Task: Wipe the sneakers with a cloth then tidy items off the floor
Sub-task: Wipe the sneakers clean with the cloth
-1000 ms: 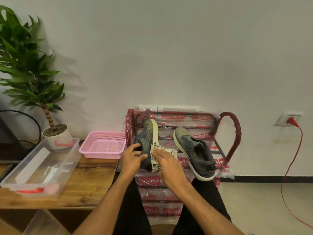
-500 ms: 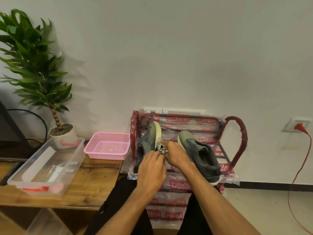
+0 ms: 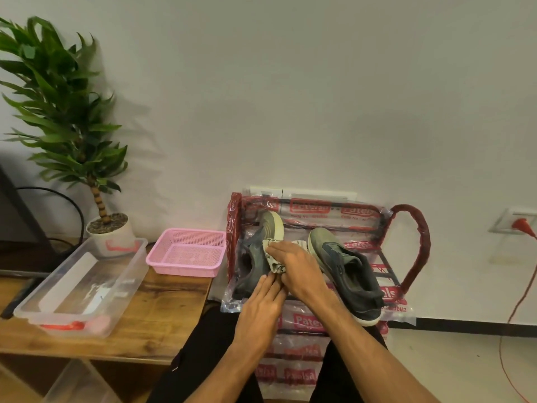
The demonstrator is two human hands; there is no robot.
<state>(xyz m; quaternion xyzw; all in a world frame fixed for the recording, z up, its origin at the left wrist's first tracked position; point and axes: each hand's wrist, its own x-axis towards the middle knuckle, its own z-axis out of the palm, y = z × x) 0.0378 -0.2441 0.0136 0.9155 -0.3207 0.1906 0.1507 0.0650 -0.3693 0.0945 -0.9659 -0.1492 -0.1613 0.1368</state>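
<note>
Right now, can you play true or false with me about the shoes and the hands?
1. The right hand presses a cloth on the tilted sneaker. True.
2. Both sneakers lie in the pink basket. False: it holds no sneaker; both are on the red rack.
3. No hand touches the other sneaker. True.
4. The left hand holds the cloth. False: its straight fingers touch the tilted sneaker.
5. The red plug lies on the floor. False: it sits in the wall socket.
</note>
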